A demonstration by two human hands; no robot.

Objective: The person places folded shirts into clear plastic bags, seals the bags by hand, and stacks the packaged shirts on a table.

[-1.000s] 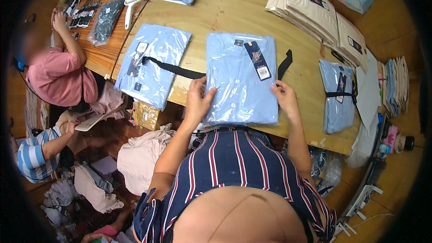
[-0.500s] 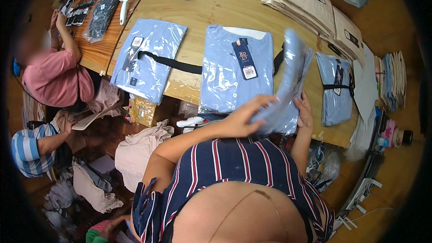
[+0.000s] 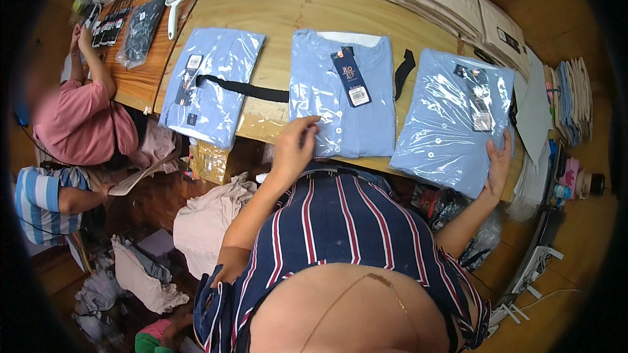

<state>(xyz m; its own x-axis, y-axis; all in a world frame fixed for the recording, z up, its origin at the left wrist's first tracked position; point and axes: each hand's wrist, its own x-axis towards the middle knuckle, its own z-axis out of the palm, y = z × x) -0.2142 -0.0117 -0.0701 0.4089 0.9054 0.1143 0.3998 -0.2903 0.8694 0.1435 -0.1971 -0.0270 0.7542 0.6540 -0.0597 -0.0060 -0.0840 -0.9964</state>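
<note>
Head view showed the right hand [image 3: 498, 160] grasping the light, slippery, plastic-bagged folded blue shirt [image 3: 451, 117] by its edge, right of the tagged unbagged blue shirt [image 3: 343, 101], where the released left hand [image 3: 294, 147] rested.

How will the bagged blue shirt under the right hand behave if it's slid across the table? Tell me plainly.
The bagged blue shirt would probably slide easily: its glossy plastic wrap shines against the smooth wooden table. It lies flat and neatly folded, so it should keep its shape when pushed, though it would likely sag if lifted by one edge. The right hand grips its near corner, which overhangs the table.
</note>
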